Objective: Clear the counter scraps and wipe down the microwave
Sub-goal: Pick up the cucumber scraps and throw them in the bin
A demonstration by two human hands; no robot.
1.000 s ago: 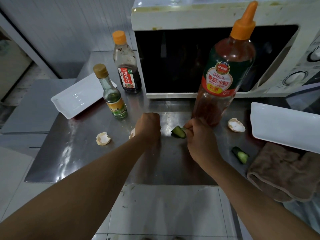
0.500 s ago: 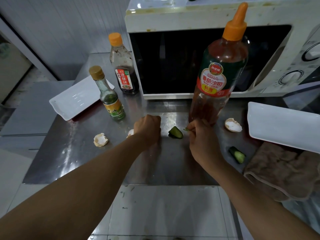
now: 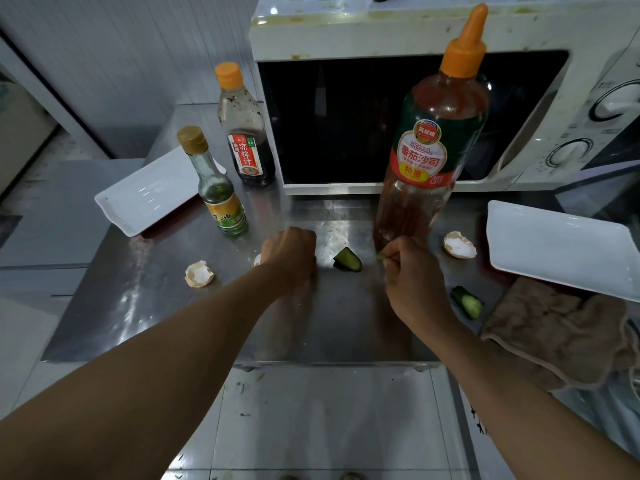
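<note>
Since the earlier frame, the right hand (image 3: 410,271) has let go of the cucumber piece (image 3: 347,260), which now lies apart on the steel counter (image 3: 138,306) between both hands. This hand pinches a small green scrap (image 3: 381,256). The left hand (image 3: 289,256) is curled into a fist; a bit of eggshell (image 3: 257,259) shows at its side. Behind stands the microwave (image 3: 381,32). More eggshells (image 3: 199,274) and a second cucumber piece (image 3: 468,301) lie near.

"番茄沙司" on tall bottle (image 3: 429,157); perhaps "凉拌汁" on dark bottle (image 3: 247,147)
</note>
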